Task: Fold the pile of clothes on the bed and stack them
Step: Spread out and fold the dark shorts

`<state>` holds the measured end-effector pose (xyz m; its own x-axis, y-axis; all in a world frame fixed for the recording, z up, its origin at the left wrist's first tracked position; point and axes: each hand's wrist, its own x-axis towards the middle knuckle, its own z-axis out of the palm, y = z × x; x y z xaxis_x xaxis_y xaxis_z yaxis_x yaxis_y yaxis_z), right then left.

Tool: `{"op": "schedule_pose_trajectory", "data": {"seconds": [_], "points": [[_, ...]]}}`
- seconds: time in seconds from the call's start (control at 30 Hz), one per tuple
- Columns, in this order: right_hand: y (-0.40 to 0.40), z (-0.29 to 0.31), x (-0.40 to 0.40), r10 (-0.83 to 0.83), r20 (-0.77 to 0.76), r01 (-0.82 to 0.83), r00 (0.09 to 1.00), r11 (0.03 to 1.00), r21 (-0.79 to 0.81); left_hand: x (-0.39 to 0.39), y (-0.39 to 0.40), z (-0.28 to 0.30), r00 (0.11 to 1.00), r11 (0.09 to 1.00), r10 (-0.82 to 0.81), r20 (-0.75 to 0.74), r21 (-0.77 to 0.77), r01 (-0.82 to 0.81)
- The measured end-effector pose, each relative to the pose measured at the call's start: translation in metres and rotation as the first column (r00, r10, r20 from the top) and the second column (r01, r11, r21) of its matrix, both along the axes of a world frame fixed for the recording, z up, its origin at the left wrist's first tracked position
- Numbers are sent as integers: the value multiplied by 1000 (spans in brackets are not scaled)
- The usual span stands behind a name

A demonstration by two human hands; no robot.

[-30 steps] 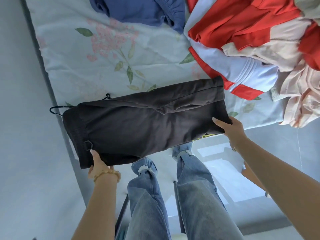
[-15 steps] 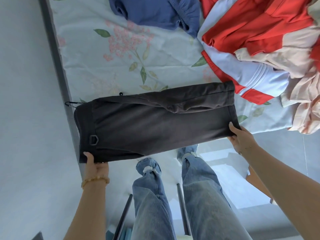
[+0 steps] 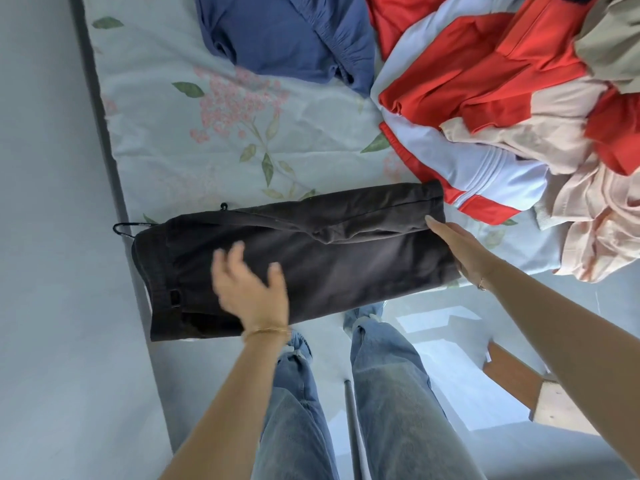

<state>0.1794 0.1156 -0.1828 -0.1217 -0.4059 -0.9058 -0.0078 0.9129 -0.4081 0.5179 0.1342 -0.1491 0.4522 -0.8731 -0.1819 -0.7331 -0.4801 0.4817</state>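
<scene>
Dark brown folded trousers (image 3: 332, 251) lie across the near edge of the floral bed sheet (image 3: 194, 133), waistband to the left with a black drawstring sticking out. My left hand (image 3: 249, 289) hovers blurred over the waist part, fingers spread, holding nothing. At the hem end my right hand (image 3: 457, 247) lies flat along the trousers' right edge, fingers straight. A pile of unfolded clothes (image 3: 512, 98) in red, white, peach and beige fills the far right of the bed. A blue garment (image 3: 287, 39) lies at the top middle.
A dark bed frame edge (image 3: 104, 133) runs down the left beside a pale wall. My jeans-clad legs (image 3: 381, 410) stand on the glossy floor below the bed. A wooden piece of furniture (image 3: 530, 393) is at the lower right.
My left hand let go of the waistband corner and moved up over the trousers. My right hand released the hem corner and now lies flat against it. The trousers now rest on the bed.
</scene>
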Motion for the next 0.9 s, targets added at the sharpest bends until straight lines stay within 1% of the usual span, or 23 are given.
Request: {"op": "schedule_pose_trajectory", "data": {"seconds": [0.03, 0.07, 0.1, 0.13, 0.17, 0.23, 0.3, 0.37, 0.43, 0.47, 0.5, 0.53, 0.57, 0.6, 0.63, 0.67, 0.7, 0.77, 0.83, 0.9], "points": [[-5, -1, -1, 11, 4, -11, 1000, 1000, -6, -30, -5, -1, 984, 985, -171, -45, 11, 171], [-9, -3, -2, 9, 17, -8, 1000, 1000, -17, -58, -8, -4, 937, 938, -342, -67, 33, 345], [-13, -5, -2, -5, 37, 6, 999, 1000, -29, -83, -11, -9, 870, 868, -490, -56, 67, 493], [-15, -5, -1, -25, 57, 27, 998, 999, -40, -102, -13, -17, 797, 790, -604, -18, 119, 602], [-18, -5, 0, -46, 68, 50, 997, 998, -47, -114, -17, -28, 729, 721, -684, 32, 189, 667], [-20, -6, 1, -81, 78, 85, 994, 995, -50, -122, -19, -53, 642, 627, -762, 88, 351, 696], [-19, -7, 1, -107, 95, 111, 990, 993, -47, -118, -17, -71, 586, 569, -802, 115, 447, 690], [-19, -4, 4, -108, 129, 117, 986, 991, -61, -115, -16, -76, 557, 540, -822, 116, 467, 700], [-18, 5, 9, -117, 154, 132, 981, 988, -86, -114, -20, -71, 573, 521, -819, 22, 447, 727], [-17, 13, 12, -138, 162, 156, 977, 982, -108, -113, -24, -65, 593, 519, -803, -64, 416, 747], [-15, 21, 16, -157, 169, 182, 973, 974, -139, -110, -28, -58, 627, 542, -758, -182, 360, 759], [-13, 31, 22, -163, 170, 193, 972, 965, -177, -105, -33, -49, 666, 600, -664, -339, 290, 745], [-12, 41, 29, -151, 164, 186, 975, 957, -223, -98, -37, -37, 694, 692, -503, -515, 240, 681], [-11, 53, 38, -129, 157, 168, 979, 948, -270, -88, -40, -23, 686, 791, -304, -662, 227, 569], [-11, 65, 50, -104, 146, 145, 984, 940, -310, -76, -40, -10, 645, 864, -124, -754, 238, 444], [-11, 77, 65, -82, 120, 118, 989, 934, -338, -61, -39, 1, 605, 907, -1, -796, 254, 335], [-12, 88, 82, -58, 64, 77, 996, 931, -358, -44, -37, 11, 589, 932, 65, -805, 260, 252], [-15, 106, 121, 7, -110, -51, 994, 917, -396, -5, -31, 24, 575, 956, 134, -807, 258, 139], [-18, 119, 168, 78, -276, -193, 958, 887, -419, 40, -24, 30, 561, 963, 202, -803, 268, 38], [-19, 125, 221, 159, -421, -351, 893, 833, -428, 86, -17, 31, 559, 954, 274, -782, 294, -56]]}}
